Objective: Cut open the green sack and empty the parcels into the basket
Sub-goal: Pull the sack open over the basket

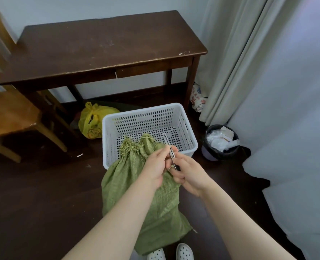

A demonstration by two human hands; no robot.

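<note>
A green woven sack [133, 184] stands on the dark floor, its tied, frayed top leaning against the near rim of a white perforated basket [185, 128]. The basket holds nothing that I can see. Both hands meet over the sack's upper part. My right hand [189, 173] grips the lower end of a thin metal cutting tool [167, 143], whose tip points up over the basket. My left hand [157, 166] pinches the same tool near its middle. Parcels stay hidden inside the sack.
A dark wooden table [99, 49] stands behind the basket, with a yellow plastic bag [93, 121] under it. A wooden chair [9, 113] is at the left. A full waste bin [221, 141] and curtains [239, 53] are at the right. My white shoes [174, 253] show below.
</note>
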